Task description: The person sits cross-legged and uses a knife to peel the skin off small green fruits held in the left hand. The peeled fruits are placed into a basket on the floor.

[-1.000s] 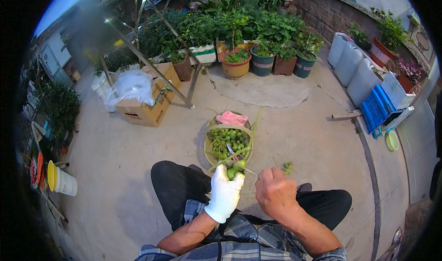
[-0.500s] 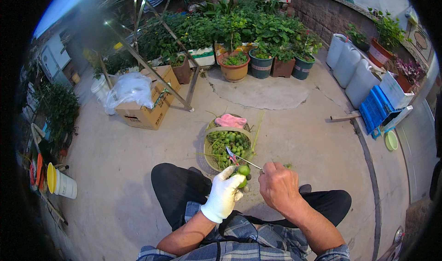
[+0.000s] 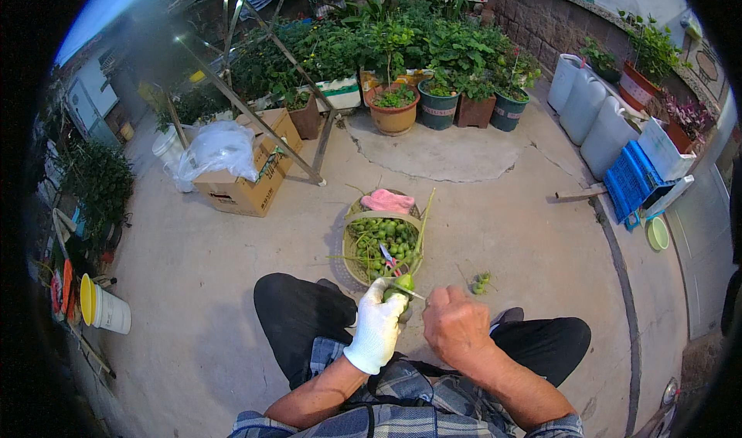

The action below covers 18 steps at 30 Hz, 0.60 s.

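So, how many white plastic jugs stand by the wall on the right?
3, in a row along the wall: the far jug, the middle jug and the near jug beside the blue crate. More may be hidden.

Concrete yard (image 3: 464,229) all round me. Cardboard box (image 3: 246,177) off to my left, clear plastic bag (image 3: 216,148) slumped on top, white bucket (image 3: 166,148) just beside it. Metal frame (image 3: 263,102) leans over the box. Potted plants along the far wall: terracotta pot (image 3: 394,117), green pots (image 3: 439,113) next to it. White jugs (image 3: 595,117) lined up on my right, blue crate (image 3: 634,179) tilted against them, small green bowl (image 3: 658,233) near it. Wood strip (image 3: 580,194) lies flat by the crate. Yellow-and-white bucket (image 3: 104,308) far left.
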Each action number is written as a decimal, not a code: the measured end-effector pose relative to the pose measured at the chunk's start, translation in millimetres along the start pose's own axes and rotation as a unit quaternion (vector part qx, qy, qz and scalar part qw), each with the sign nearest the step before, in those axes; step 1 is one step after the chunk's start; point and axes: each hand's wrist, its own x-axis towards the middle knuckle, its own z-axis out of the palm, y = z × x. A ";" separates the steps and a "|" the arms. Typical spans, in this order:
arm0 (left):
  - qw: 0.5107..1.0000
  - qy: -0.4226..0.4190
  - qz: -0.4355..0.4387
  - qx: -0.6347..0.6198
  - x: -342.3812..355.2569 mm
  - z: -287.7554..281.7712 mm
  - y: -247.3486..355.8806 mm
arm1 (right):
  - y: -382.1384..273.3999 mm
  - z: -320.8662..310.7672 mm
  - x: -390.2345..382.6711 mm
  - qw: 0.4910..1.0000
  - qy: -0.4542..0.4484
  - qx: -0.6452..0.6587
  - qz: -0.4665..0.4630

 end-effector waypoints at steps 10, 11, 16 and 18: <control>0.998 0.008 0.049 0.045 1.4 -0.1 -1.5 | -7.5 2.2 -5.5 1.000 -0.009 0.000 0.001; 0.999 0.012 0.021 0.034 1.5 -0.8 -2.0 | -6.8 1.1 -5.4 1.000 -0.005 -0.004 -0.001; 0.990 0.016 0.097 0.105 5.9 -0.4 -3.2 | 0.5 -2.7 5.9 0.999 0.040 0.002 0.015; 0.984 0.016 0.118 0.130 5.6 -0.1 -3.4 | -8.3 -0.2 1.7 1.000 0.003 -0.008 0.008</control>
